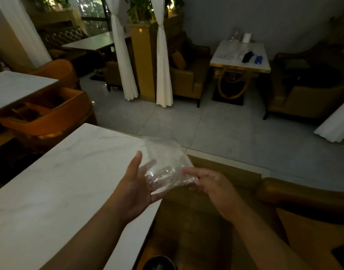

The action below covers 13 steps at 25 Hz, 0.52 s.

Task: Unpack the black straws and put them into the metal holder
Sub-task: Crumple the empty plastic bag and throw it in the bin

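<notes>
A clear, empty-looking plastic bag (165, 158) hangs between my two hands, over the right edge of a white marble table (60, 182). My left hand (136, 184) lies palm up with straight fingers under the bag's lower part. My right hand (212, 184) pinches the bag's right edge. At the bottom edge of the view a dark round container (159, 263) is partly cut off; I cannot tell what it holds. No black straws show plainly.
A brown sofa (303, 193) stands close on my right. Orange chairs (50, 115) and another white table (17, 86) are to the left. Across the tiled floor (216, 129) a far table (225, 59) carries small items.
</notes>
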Each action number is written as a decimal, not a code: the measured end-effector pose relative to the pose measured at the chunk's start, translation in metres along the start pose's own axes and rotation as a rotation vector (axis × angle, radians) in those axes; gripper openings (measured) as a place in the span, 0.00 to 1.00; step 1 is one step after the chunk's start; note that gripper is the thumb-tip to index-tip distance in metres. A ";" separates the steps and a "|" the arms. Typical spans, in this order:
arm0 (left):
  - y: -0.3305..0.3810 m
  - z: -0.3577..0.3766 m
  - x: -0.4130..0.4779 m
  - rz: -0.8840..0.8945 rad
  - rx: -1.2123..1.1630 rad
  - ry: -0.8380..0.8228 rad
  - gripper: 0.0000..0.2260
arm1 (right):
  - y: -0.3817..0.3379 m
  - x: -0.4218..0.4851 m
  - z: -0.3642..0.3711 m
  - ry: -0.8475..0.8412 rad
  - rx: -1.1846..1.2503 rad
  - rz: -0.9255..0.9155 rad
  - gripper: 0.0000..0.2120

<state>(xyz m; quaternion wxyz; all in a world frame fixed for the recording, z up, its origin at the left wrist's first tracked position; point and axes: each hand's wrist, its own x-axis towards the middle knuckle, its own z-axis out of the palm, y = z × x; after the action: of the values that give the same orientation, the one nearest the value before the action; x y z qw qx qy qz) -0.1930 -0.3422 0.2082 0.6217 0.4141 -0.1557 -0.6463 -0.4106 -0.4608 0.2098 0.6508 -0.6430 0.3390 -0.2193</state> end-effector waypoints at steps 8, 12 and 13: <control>0.004 -0.048 -0.017 0.062 0.454 0.109 0.07 | 0.011 -0.051 0.048 0.204 0.031 0.078 0.21; -0.005 -0.053 -0.032 0.069 0.521 -0.001 0.06 | 0.009 -0.049 0.055 0.278 0.057 0.182 0.14; -0.009 -0.053 -0.035 0.073 0.545 -0.007 0.06 | 0.009 -0.045 0.060 0.203 0.076 0.234 0.15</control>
<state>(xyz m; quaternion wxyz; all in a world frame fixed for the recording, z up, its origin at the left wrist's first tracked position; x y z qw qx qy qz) -0.1642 -0.2918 0.1815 0.5097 0.5582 -0.3408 -0.5590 -0.3989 -0.3858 0.2047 0.6583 -0.5485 0.4670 -0.2184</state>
